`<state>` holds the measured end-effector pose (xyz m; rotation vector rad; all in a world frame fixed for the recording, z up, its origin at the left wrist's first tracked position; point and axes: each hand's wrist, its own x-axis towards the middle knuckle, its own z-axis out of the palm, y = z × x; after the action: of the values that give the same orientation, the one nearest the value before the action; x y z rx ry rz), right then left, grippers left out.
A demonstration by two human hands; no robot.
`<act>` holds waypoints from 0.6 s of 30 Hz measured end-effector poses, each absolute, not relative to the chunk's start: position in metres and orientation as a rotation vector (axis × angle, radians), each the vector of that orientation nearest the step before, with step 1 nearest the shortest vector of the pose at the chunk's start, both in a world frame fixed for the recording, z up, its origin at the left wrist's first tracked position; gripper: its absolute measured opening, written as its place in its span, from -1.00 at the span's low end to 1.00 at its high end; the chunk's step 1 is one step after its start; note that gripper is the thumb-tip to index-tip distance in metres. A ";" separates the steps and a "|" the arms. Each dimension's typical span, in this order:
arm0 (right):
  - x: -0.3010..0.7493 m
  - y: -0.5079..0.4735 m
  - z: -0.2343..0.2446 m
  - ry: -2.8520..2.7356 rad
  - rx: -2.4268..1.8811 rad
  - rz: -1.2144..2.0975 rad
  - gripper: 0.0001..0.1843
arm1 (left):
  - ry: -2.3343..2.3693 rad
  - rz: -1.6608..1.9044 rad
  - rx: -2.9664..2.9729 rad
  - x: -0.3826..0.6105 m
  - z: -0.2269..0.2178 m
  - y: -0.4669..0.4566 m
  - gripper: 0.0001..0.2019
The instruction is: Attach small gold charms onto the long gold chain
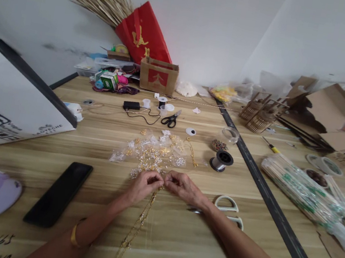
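Observation:
My left hand (146,187) and my right hand (184,187) meet fingertip to fingertip over the table, both pinched closed. From their fingertips a gold chain (142,217) with small beads or charms hangs down and trails towards me. Which hand grips it, and whether the right holds a separate small piece, is hidden by the fingers. Just beyond lies a heap of small gold and silver jewellery pieces (151,152), partly on little clear bags. A short gold chain (192,152) rests to its right. White-handled scissors (228,203) lie partly under my right forearm.
Behind the heap are black-handled scissors (170,120) and a black adapter (131,106) with a cord. A wire spool (221,160) and a bead jar (229,135) stand right. A phone (59,193) lies left; wrapped sticks (302,187) lie far right.

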<state>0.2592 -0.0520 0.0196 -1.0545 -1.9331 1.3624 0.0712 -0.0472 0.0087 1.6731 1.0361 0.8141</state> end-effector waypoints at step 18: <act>0.260 -0.049 0.021 -1.760 -1.075 1.571 -0.75 | 1.048 0.868 1.561 0.069 0.008 -0.045 -0.81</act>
<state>0.2601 -0.0485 0.0209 -1.0748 -1.7602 1.5712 0.0688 -0.0451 0.0078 1.5609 1.0484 0.8679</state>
